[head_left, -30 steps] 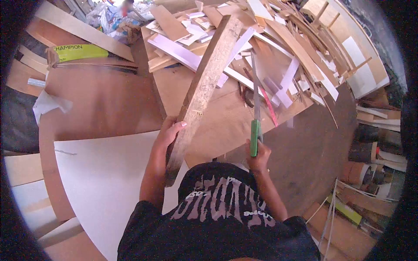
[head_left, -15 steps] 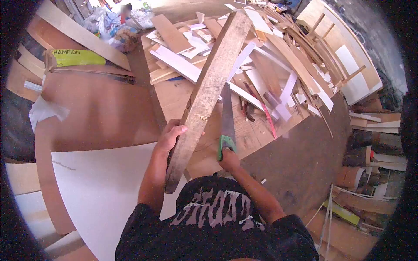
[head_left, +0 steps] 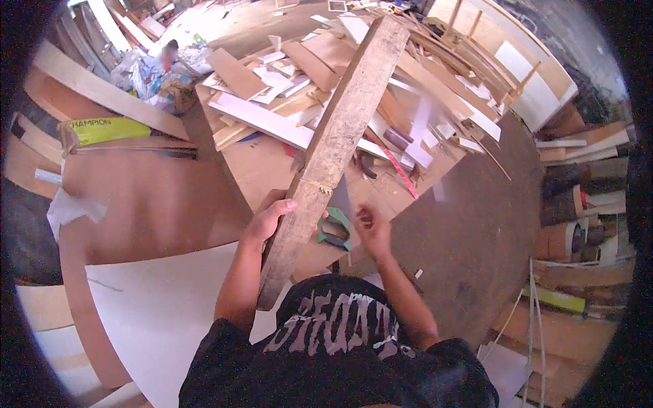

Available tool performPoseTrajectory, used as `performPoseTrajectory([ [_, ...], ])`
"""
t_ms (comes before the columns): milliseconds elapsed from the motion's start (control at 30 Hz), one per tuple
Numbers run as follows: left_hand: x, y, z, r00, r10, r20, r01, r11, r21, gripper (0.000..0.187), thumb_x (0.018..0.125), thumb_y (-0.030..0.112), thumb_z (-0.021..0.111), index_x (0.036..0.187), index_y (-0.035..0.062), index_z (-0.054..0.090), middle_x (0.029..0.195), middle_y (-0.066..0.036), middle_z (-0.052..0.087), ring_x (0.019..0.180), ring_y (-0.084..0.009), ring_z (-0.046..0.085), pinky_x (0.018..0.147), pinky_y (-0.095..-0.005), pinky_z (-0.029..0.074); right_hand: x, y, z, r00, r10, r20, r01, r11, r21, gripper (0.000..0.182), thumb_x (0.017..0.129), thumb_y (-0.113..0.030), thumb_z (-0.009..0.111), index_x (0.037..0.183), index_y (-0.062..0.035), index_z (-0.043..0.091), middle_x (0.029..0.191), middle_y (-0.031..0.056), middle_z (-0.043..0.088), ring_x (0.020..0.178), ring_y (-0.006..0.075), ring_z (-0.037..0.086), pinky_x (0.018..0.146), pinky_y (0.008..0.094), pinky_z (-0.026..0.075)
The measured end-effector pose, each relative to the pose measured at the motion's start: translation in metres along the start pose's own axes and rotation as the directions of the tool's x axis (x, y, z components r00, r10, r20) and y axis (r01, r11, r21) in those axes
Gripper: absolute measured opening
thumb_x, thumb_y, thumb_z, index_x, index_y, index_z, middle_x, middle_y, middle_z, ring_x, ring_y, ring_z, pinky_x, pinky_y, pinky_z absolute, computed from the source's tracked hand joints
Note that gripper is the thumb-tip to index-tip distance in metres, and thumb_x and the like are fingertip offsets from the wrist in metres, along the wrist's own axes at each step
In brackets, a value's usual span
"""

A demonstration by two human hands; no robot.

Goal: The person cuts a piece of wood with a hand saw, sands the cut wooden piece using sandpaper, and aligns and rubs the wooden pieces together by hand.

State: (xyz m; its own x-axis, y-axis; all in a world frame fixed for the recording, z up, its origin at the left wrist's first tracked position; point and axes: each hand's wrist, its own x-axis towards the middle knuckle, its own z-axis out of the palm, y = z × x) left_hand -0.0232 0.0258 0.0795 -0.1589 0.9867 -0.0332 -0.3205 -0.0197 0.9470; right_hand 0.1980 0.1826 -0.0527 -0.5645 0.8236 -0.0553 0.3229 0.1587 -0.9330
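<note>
My left hand (head_left: 269,219) grips a long rough wooden plank (head_left: 335,146), holding it tilted up and away over the workbench. A handsaw with a green handle (head_left: 334,229) lies on the plywood bench top (head_left: 262,166) just right of the plank, its blade partly hidden behind the wood. My right hand (head_left: 371,228) hovers blurred beside the saw handle, fingers loose, holding nothing.
A heap of offcuts and white strips (head_left: 381,102) covers the far half of the bench. A white sheet (head_left: 163,306) lies at the lower left. A yellow-green box (head_left: 109,129) sits at left. Stacked boards and rolls (head_left: 578,204) crowd the right side of the floor.
My right hand brought the saw from upright down beside the plank, laid it on the bench and let go. The plank has stayed in my left hand.
</note>
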Motion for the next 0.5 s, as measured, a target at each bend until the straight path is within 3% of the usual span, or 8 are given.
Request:
performPoseTrajectory([
  [67,0.005,-0.003,0.019,0.997,-0.072,0.010,0.072,0.997,0.019,0.061,0.086,0.037,0.053,0.125,-0.0110,0.057,0.109,-0.028,0.068,0.083,-0.0339,0.071,0.080,-0.0453,0.056,0.005,-0.001,-0.035,0.989,-0.043,-0.143,0.089,0.937,0.337,0.039,0.093,-0.010,0.068,0.127,0.0005,0.055,0.105,0.0064,0.062,0.092,0.0154,0.063,0.082,0.0303,0.053],
  [133,0.014,0.003,0.045,0.986,-0.076,0.146,0.084,0.995,-0.051,0.062,0.087,0.034,0.052,0.129,-0.0115,0.053,0.114,-0.028,0.067,0.090,-0.0333,0.070,0.084,-0.0434,0.056,0.003,-0.037,-0.075,0.949,-0.120,-0.291,0.257,0.828,0.498,0.046,0.093,-0.016,0.069,0.132,0.0018,0.051,0.110,0.0067,0.060,0.100,0.0183,0.063,0.088,0.0332,0.052],
  [233,0.025,-0.003,0.084,0.933,-0.111,0.343,0.180,0.968,-0.176,0.065,0.089,0.031,0.052,0.137,-0.0119,0.046,0.121,-0.030,0.063,0.100,-0.0355,0.068,0.090,-0.0435,0.055,-0.006,-0.090,-0.128,0.924,-0.079,-0.375,0.321,0.692,0.647,0.051,0.094,-0.015,0.066,0.138,0.0012,0.048,0.122,0.0126,0.059,0.110,0.0250,0.062,0.094,0.0386,0.053],
  [300,0.036,-0.007,0.109,0.892,-0.137,0.431,0.244,0.948,-0.205,0.067,0.088,0.031,0.052,0.139,-0.0118,0.043,0.124,-0.031,0.061,0.102,-0.0383,0.067,0.092,-0.0455,0.054,-0.009,-0.112,-0.154,0.913,-0.211,-0.349,0.407,0.433,0.804,0.064,0.092,-0.019,0.066,0.146,0.0011,0.038,0.131,0.0159,0.055,0.119,0.0282,0.059,0.102,0.0439,0.048],
  [333,0.041,-0.009,0.122,0.868,-0.127,0.480,0.252,0.946,-0.205,0.069,0.089,0.032,0.052,0.142,-0.0115,0.040,0.126,-0.032,0.059,0.104,-0.0402,0.066,0.093,-0.0466,0.053,-0.009,-0.116,-0.164,0.902,-0.205,-0.379,0.431,0.428,0.795,0.064,0.092,-0.019,0.066,0.146,0.0011,0.038,0.131,0.0159,0.055,0.119,0.0282,0.059,0.102,0.0439,0.048],
  [400,0.046,-0.017,0.146,0.828,-0.129,0.545,0.277,0.940,-0.199,0.072,0.089,0.032,0.051,0.144,-0.0112,0.037,0.128,-0.033,0.058,0.106,-0.0420,0.066,0.094,-0.0476,0.053,-0.017,-0.120,-0.182,0.926,-0.257,-0.275,0.357,0.368,0.859,0.073,0.090,-0.038,0.065,0.146,-0.0024,0.035,0.139,0.0148,0.051,0.126,0.0278,0.053,0.104,0.0444,0.045],
  [467,0.050,-0.029,0.164,0.741,-0.273,0.613,0.475,0.859,-0.192,0.074,0.089,0.033,0.050,0.146,-0.0113,0.033,0.131,-0.035,0.055,0.112,-0.0438,0.063,0.097,-0.0501,0.051,-0.025,-0.113,-0.193,0.937,-0.228,-0.263,0.330,0.343,0.880,0.080,0.088,-0.042,0.066,0.149,-0.0044,0.031,0.141,0.0156,0.049,0.128,0.0291,0.052,0.107,0.0457,0.043],
  [500,0.049,-0.031,0.176,0.726,-0.292,0.622,0.495,0.850,-0.179,0.074,0.089,0.033,0.050,0.146,-0.0113,0.033,0.131,-0.035,0.055,0.112,-0.0438,0.063,0.097,-0.0501,0.051,-0.040,-0.129,-0.199,0.927,-0.281,-0.247,0.323,0.268,0.908,0.078,0.087,-0.042,0.065,0.148,-0.0047,0.033,0.139,0.0159,0.050,0.126,0.0288,0.054,0.107,0.0463,0.044],
])
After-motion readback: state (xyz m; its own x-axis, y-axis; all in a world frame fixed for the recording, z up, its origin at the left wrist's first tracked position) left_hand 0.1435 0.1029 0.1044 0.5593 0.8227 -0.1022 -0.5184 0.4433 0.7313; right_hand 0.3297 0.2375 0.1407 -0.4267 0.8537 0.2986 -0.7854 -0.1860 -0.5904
